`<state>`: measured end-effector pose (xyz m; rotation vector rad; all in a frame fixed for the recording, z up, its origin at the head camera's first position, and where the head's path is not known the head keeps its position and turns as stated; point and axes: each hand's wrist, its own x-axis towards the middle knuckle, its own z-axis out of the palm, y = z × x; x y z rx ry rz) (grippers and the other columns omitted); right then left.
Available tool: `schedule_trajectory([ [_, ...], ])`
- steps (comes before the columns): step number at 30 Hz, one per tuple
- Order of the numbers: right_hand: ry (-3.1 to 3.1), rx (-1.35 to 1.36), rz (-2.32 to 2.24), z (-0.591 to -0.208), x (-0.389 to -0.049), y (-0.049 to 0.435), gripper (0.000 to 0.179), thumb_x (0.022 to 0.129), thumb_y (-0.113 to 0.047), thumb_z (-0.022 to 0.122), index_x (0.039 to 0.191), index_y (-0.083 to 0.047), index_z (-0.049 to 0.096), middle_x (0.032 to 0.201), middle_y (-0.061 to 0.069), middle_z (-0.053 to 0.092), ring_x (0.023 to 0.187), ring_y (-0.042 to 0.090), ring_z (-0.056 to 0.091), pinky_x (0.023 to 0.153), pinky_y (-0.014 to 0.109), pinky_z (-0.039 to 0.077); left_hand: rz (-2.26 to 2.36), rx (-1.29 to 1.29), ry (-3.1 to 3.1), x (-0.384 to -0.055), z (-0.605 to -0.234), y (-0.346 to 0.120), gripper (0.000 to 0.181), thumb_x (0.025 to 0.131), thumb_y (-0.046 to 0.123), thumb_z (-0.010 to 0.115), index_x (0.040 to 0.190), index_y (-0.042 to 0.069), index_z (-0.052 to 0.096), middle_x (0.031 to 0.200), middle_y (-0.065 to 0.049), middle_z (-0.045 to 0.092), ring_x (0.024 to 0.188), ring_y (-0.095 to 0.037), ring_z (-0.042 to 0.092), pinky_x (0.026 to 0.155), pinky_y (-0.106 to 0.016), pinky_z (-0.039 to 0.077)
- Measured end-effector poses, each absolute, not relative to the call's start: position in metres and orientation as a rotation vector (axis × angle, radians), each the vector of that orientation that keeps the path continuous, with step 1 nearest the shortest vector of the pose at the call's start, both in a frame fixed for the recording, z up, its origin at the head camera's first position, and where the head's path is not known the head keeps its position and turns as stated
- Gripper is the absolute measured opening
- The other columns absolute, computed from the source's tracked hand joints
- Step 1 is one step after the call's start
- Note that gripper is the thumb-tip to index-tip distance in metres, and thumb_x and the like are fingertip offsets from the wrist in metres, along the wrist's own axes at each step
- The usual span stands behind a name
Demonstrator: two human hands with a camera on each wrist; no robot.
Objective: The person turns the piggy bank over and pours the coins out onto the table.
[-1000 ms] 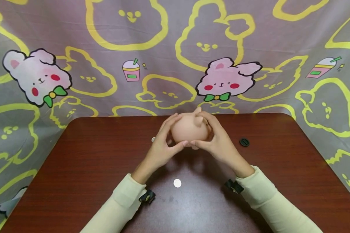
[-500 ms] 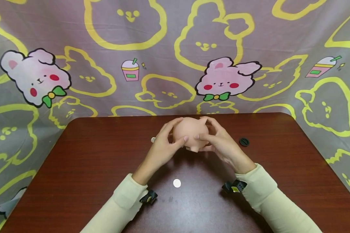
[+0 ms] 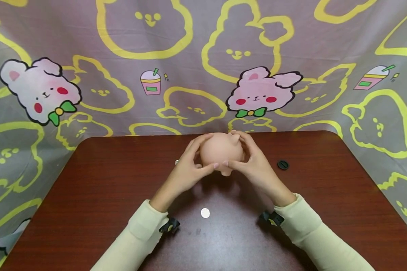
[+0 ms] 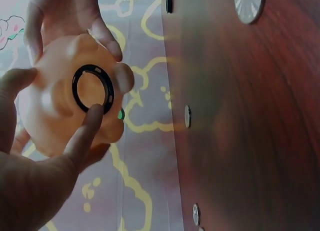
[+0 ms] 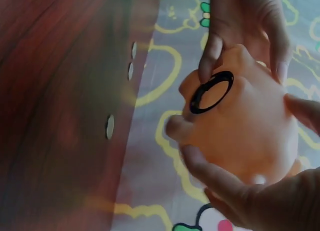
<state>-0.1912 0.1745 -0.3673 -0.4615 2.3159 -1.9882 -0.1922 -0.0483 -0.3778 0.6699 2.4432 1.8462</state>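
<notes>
Both hands hold a pink piggy bank [image 3: 220,148] up over the far part of the table. My left hand [image 3: 186,165] grips its left side, and my right hand [image 3: 257,163] grips the side with the ears, the two thumbtips close together along the near side. From below, the left wrist view shows its stubby feet and a black ring [image 4: 110,91] round an opening in the belly. One fingertip of the left hand touches that ring's edge. The right wrist view shows the same ring [image 5: 196,106] with the right fingers spread round the body.
On the dark red wooden table [image 3: 105,195], a black round plug [image 3: 283,165] lies right of the hands. A silver coin [image 3: 205,213] lies nearer the front; another coin [image 3: 177,162] peeks out beside the left hand. A cartoon-print cloth [image 3: 190,56] hangs behind the table.
The piggy bank has been turned and tilted in the hands, so its eye no longer shows. The right thumb shifted up its side, then back down beside the left thumb.
</notes>
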Motion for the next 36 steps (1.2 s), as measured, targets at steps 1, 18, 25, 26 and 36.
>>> schedule_trajectory([
  [1, 2.392, -0.509, -1.952, -0.367, -0.19, 0.174, 0.08, 0.087, -0.003, 0.082, 0.154, -0.019, 0.042, 0.158, 0.004, 0.045, 0.135, 0.028, 0.052, 0.092, 0.024, 0.057, 1.845, 0.689, 2.439, -0.192, -0.378, -0.049, 0.081, 0.09, 0.009, 0.082, 0.157, 0.03, 0.042, 0.161, -0.003, 0.037, 0.13, -0.038, 0.06, 0.086, -0.04, 0.062],
  [18, 3.026, -1.648, -1.63, -0.394, -0.186, 0.175, 0.078, 0.068, 0.013, 0.088, 0.134, -0.008, 0.052, 0.16, 0.028, 0.032, 0.155, 0.037, 0.032, 0.125, 0.032, 0.034, 1.571, 1.371, 2.886, -0.188, -0.385, -0.053, 0.08, 0.08, -0.005, 0.086, 0.144, 0.02, 0.045, 0.167, -0.02, 0.028, 0.152, -0.033, 0.039, 0.109, -0.05, 0.052],
  [25, 3.061, -1.846, -1.551, -0.397, -0.187, 0.174, 0.075, 0.07, 0.014, 0.086, 0.136, -0.003, 0.052, 0.162, 0.029, 0.029, 0.158, 0.039, 0.027, 0.126, 0.038, 0.033, 1.581, 1.424, 2.931, -0.189, -0.389, -0.051, 0.08, 0.078, -0.008, 0.086, 0.142, 0.018, 0.045, 0.166, -0.02, 0.029, 0.153, -0.035, 0.038, 0.112, -0.049, 0.05],
  [26, 3.062, -1.856, -1.543, -0.397, -0.187, 0.174, 0.075, 0.071, 0.014, 0.086, 0.136, -0.002, 0.052, 0.163, 0.028, 0.029, 0.158, 0.039, 0.027, 0.126, 0.038, 0.033, 1.582, 1.424, 2.934, -0.189, -0.39, -0.051, 0.081, 0.077, -0.008, 0.086, 0.142, 0.018, 0.045, 0.166, -0.02, 0.029, 0.153, -0.035, 0.037, 0.113, -0.049, 0.049],
  [36, 3.129, -1.727, -1.431, -0.393, -0.185, 0.173, 0.073, 0.073, 0.007, 0.087, 0.136, -0.009, 0.056, 0.157, 0.032, 0.035, 0.153, 0.045, 0.032, 0.127, 0.036, 0.03, 1.629, 1.352, 2.911, -0.189, -0.395, -0.052, 0.082, 0.078, -0.009, 0.085, 0.143, 0.015, 0.042, 0.167, -0.02, 0.028, 0.154, -0.035, 0.036, 0.117, -0.049, 0.045],
])
